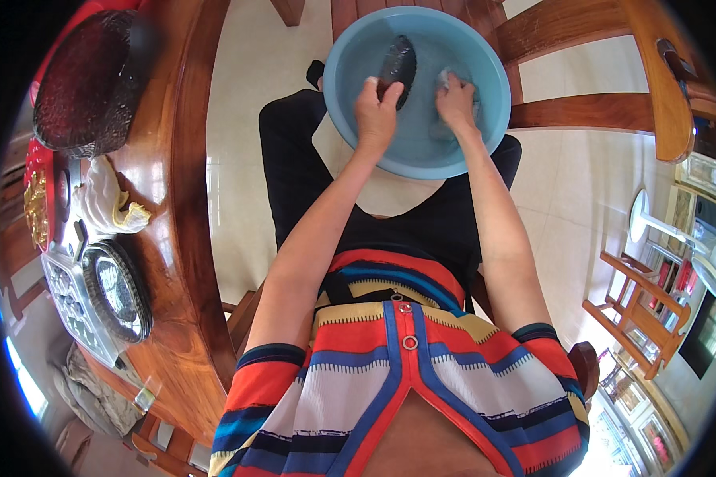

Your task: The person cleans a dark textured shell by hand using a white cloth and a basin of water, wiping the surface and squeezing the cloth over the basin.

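Observation:
A round blue plastic basin [417,169] with water in it stands on a slatted wooden seat [367,11], just beyond my knees. My left hand [377,113] grips the near end of a dark, oval, glossy object [401,62] over the left half of the basin; its exact kind cannot be told. My right hand [456,102] is down in the basin's right half, fingers bent over a pale, translucent cloth-like item [444,128] in the water.
A wooden table [179,268] at the left bears a large dark red textured vessel [86,83], a white cloth with yellow trim [110,200], a dark oval dish [116,292] and a clear tray [74,310]. Wooden chair rails [579,113] lie right of the basin; a wooden chair [638,313] stands farther right.

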Motion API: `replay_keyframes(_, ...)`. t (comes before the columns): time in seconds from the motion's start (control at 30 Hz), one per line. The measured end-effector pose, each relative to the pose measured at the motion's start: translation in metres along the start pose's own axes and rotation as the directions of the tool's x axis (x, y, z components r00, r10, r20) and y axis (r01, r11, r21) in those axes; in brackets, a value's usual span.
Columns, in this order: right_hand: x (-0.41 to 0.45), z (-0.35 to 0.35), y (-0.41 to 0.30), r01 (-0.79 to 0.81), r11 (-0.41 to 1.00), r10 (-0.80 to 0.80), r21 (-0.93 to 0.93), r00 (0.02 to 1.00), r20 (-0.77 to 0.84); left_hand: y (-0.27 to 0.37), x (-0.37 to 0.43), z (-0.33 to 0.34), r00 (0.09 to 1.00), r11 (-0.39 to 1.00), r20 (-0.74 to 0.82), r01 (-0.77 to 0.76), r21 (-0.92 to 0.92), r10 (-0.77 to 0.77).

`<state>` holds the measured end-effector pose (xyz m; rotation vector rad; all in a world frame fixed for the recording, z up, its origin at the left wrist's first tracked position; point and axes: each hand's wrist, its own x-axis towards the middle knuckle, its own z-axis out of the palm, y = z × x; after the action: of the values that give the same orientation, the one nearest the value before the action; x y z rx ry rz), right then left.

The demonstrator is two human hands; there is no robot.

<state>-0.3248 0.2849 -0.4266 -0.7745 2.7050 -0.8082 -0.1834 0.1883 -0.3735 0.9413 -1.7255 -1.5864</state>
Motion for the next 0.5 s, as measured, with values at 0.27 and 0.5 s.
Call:
replay_keyframes(0.27,0.000,-0.014,-0.002,-0.047,0.976,0.015,0.214,0.989,0.147,-0.009,0.009,0.000,0.911,0.844,0.105,0.409,-0.347,-0.398)
replay_keyframes(0.5,-0.036,-0.020,-0.052,0.283,0.829,-0.368,0.482,0.925,0.090,-0.009,0.009,-0.005,0.853,0.844,0.265,0.504,-0.186,-0.451)
